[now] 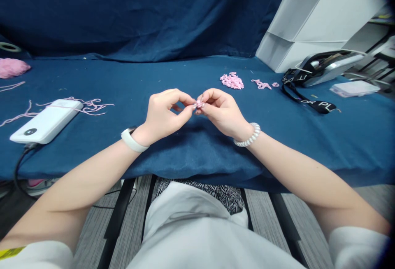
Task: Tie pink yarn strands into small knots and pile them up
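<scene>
Between the fingertips of both hands is a small knotted bit of pink yarn (199, 104). My left hand (166, 112), with a white watch band at the wrist, pinches it from one side between thumb and forefinger. From the other side my right hand (222, 110) grips it the same way, a pale coiled band around its wrist. The fingers hide most of its shape. Further back to the right lie a small heap of pink knotted yarn pieces (232, 80) and a few loose pink pieces (262, 84).
A white power bank (46, 122) with a black cable lies at left, pink yarn strands (92, 105) behind it. A pink yarn ball (12, 68) sits far left. At right are a black lettered strap (317, 106), an open pouch (333, 67), a flat plastic box (354, 89) and white boxes (321, 17).
</scene>
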`<action>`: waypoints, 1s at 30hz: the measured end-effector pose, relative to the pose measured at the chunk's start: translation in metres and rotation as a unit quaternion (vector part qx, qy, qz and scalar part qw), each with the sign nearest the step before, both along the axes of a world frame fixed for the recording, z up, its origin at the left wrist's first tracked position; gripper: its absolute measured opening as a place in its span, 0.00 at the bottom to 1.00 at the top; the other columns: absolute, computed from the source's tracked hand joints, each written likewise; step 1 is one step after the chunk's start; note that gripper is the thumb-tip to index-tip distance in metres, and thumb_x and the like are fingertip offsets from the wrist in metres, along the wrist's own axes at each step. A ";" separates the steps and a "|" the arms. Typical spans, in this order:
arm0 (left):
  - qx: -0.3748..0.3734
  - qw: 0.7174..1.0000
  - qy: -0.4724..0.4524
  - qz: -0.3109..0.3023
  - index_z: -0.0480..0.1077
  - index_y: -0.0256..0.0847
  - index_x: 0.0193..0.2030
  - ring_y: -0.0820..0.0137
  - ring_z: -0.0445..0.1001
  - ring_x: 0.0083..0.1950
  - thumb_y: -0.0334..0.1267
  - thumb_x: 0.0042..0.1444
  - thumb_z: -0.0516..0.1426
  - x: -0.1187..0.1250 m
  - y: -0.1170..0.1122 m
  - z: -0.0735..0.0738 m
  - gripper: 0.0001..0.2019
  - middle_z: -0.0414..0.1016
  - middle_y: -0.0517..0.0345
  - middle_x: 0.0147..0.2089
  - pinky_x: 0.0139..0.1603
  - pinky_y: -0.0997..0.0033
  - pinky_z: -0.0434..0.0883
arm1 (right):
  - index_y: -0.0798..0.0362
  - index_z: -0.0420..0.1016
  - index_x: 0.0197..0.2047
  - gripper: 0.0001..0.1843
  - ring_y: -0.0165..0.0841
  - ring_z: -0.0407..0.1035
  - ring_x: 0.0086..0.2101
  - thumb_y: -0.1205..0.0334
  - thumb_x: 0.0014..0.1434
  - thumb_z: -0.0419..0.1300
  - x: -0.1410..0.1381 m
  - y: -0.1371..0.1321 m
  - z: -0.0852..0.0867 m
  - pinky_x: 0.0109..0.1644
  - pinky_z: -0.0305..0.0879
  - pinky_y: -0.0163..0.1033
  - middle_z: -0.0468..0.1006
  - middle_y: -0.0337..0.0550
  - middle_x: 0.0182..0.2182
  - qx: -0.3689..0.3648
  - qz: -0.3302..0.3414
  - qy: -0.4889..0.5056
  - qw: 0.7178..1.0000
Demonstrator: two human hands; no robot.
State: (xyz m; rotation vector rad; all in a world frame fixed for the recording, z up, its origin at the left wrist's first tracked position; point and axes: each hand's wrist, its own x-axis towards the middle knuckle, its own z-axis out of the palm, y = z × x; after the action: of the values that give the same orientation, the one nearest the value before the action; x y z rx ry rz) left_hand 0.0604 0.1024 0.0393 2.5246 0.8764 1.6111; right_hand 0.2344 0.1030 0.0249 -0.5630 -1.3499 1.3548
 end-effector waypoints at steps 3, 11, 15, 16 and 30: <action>0.006 1.000 -0.007 0.004 0.76 0.37 0.30 0.75 0.75 0.29 0.30 0.51 0.60 0.001 -0.001 0.001 0.02 0.79 0.59 0.30 0.27 0.78 0.72 | 0.55 0.69 0.31 0.19 0.24 0.71 0.30 0.57 0.46 0.74 0.000 0.000 0.000 0.39 0.70 0.32 0.74 0.36 0.29 0.001 0.002 0.005 1.000; -0.014 0.999 -0.032 0.024 0.75 0.37 0.30 0.75 0.75 0.28 0.30 0.51 0.60 0.001 -0.003 0.002 0.02 0.79 0.60 0.30 0.28 0.78 0.73 | 0.55 0.69 0.30 0.18 0.23 0.71 0.29 0.57 0.46 0.74 0.000 0.000 0.000 0.37 0.70 0.31 0.75 0.36 0.29 -0.001 -0.012 0.011 1.000; -0.013 0.999 -0.031 0.035 0.75 0.38 0.29 0.75 0.74 0.28 0.31 0.50 0.60 0.001 -0.003 0.002 0.02 0.79 0.60 0.29 0.28 0.78 0.72 | 0.55 0.69 0.30 0.18 0.23 0.71 0.29 0.57 0.45 0.74 0.000 0.000 0.001 0.37 0.70 0.31 0.75 0.36 0.29 0.004 -0.017 0.016 1.000; -0.015 0.999 -0.030 0.039 0.75 0.38 0.29 0.75 0.74 0.28 0.31 0.50 0.60 0.001 -0.004 0.002 0.02 0.79 0.60 0.29 0.28 0.78 0.72 | 0.55 0.69 0.30 0.18 0.23 0.71 0.29 0.57 0.46 0.74 0.000 0.000 0.001 0.38 0.70 0.31 0.75 0.36 0.29 0.006 -0.018 0.017 1.000; -0.161 0.986 -0.025 -0.020 0.77 0.36 0.35 0.71 0.75 0.32 0.40 0.53 0.60 0.000 -0.003 0.007 0.09 0.78 0.55 0.32 0.26 0.77 0.70 | 0.54 0.70 0.29 0.16 0.26 0.70 0.31 0.56 0.49 0.72 0.002 0.003 -0.001 0.41 0.70 0.36 0.74 0.37 0.30 0.082 -0.034 -0.020 0.996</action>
State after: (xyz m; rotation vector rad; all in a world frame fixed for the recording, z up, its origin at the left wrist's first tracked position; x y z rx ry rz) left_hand 0.0603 0.0991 0.0463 2.2574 0.9837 1.3841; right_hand 0.2365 0.1055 0.0234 -0.5217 -1.4464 1.1720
